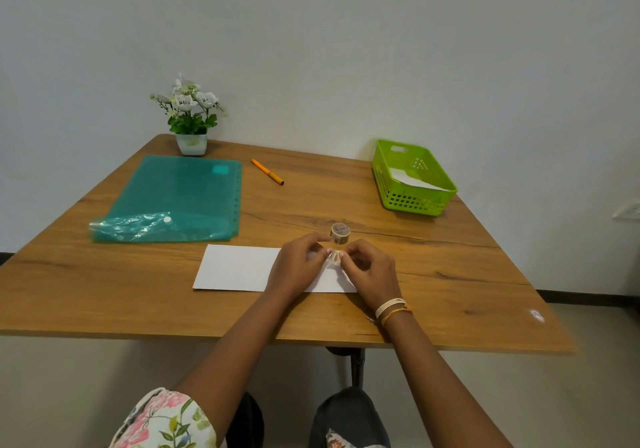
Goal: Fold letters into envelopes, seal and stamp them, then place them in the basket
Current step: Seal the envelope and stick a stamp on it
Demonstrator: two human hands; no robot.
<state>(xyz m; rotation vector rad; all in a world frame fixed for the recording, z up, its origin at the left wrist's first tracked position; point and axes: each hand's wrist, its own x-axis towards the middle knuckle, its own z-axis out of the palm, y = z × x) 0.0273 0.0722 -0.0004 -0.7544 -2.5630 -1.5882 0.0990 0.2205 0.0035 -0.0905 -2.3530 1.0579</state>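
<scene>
- Your left hand (298,267) and right hand (369,271) are meeting over the white envelope (239,269), which is lying flat at the near middle of the surface (433,274).
- Both grips are pinching a small piece of patterned tape (334,256) between them.
- The tape roll (340,233) is standing just behind your fingertips.
- The green basket (412,202) is sitting far right, holding white paper (412,179).

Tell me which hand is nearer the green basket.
Right. The right hand pinches a tape piece over the white envelope, on the side toward the green basket. The left hand pinches it too, on the side farther from the basket.
</scene>
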